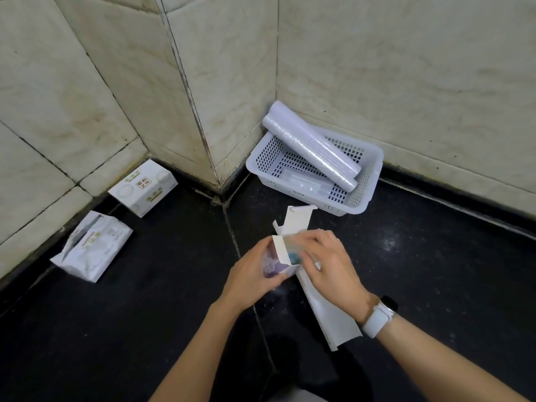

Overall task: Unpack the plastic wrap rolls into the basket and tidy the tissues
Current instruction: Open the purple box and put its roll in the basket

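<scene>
The carton [293,253] sat between my two hands, low over the dark counter [145,314], its end flaps standing open toward the basket [362,198], I judged so that a roll could slide straight out that way. My left hand [255,274] was curled closed around the carton's near end to steady it. My right hand [327,262] lay over the top, fingers bent and pressing on the box; whether it pinched anything inside I could not tell. No roll was visible in the carton. Two plastic wrap rolls [313,146] already lay slanted in the basket, upper ends propped on its rim against the tiled wall [406,82], seemingly too long to lie flat. Off to the left, well apart, a tissue box [142,188] and a soft tissue pack [91,245] sat by the wall, not yet tidied.
</scene>
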Demonstrator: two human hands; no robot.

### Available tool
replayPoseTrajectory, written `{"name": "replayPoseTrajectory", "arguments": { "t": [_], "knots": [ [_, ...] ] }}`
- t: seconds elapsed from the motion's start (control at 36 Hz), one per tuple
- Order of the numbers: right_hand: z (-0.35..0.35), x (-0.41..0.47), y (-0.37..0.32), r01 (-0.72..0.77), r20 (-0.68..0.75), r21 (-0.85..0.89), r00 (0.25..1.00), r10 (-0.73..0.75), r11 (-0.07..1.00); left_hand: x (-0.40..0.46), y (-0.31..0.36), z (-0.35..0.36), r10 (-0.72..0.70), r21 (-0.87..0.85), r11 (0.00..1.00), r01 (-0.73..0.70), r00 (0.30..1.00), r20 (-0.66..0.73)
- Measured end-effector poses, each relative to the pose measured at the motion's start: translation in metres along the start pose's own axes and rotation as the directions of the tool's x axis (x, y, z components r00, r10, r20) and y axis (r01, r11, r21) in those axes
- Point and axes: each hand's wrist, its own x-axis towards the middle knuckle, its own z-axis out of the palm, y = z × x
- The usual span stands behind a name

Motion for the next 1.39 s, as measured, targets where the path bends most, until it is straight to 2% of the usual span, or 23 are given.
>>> {"name": "replayPoseTrajectory", "arguments": {
  "t": [0.06,0.14,0.25,0.33,0.53,0.58,0.72,0.78,0.89,1.06,1.14,1.25,1.39],
  "knots": [
    [-0.003,0.005,0.001,-0.157,-0.012,-0.118,0.987,0.157,0.98,0.0,-0.001,0.001,-0.004,0.001,1.0,0.004,1.0,-0.021],
    [-0.007,0.012,0.002,-0.259,0.111,-0.25,0.95,0.293,0.933,0.0,-0.004,0.003,0.008,0.011,1.0,-0.008,1.0,-0.018],
    [-0.014,0.021,0.003,-0.254,0.258,-0.322,0.903,0.343,0.912,0.003,-0.011,0.001,0.031,0.099,0.995,-0.028,0.999,-0.027],
    [-0.017,0.028,0.004,-0.279,0.342,-0.313,0.859,0.382,0.908,0.004,-0.012,-0.003,0.049,0.153,0.987,-0.047,0.999,-0.008],
    [-0.007,0.031,0.004,-0.277,0.446,-0.327,0.798,0.406,0.904,0.005,-0.011,-0.006,0.065,0.164,0.984,-0.068,0.998,0.022],
    [-0.001,0.027,0.007,-0.258,0.429,-0.316,0.82,0.38,0.913,0.005,-0.01,-0.006,0.068,0.182,0.981,-0.073,0.997,0.029],
    [0.008,0.012,0.016,-0.236,0.296,-0.2,0.911,0.288,0.951,0.009,-0.008,-0.008,0.11,0.255,0.961,-0.107,0.994,0.001],
    [0.007,0.008,0.022,-0.235,0.208,-0.099,0.945,0.251,0.967,0.013,-0.008,-0.011,0.131,0.298,0.947,-0.117,0.991,-0.026],
    [-0.007,0.004,0.032,-0.298,0.047,0.101,0.954,0.295,0.949,0.017,-0.013,-0.018,0.083,0.451,0.892,-0.029,0.991,-0.101],
    [-0.028,0.0,0.059,-0.48,-0.093,0.253,0.852,0.515,0.84,0.022,-0.025,-0.018,-0.159,0.618,0.751,0.231,0.972,-0.17],
    [-0.034,0.005,0.069,-0.494,-0.153,0.353,0.808,0.569,0.795,0.023,-0.03,-0.017,-0.308,0.629,0.699,0.341,0.937,-0.167],
    [-0.037,0.016,0.076,-0.477,-0.154,0.546,0.751,0.642,0.689,0.028,-0.036,-0.017,-0.44,0.562,0.702,0.437,0.887,-0.14],
    [-0.035,0.029,0.084,-0.459,-0.068,0.708,0.713,0.698,0.537,0.041,-0.031,-0.019,-0.478,0.399,0.762,0.511,0.858,-0.187]
  ]
}}
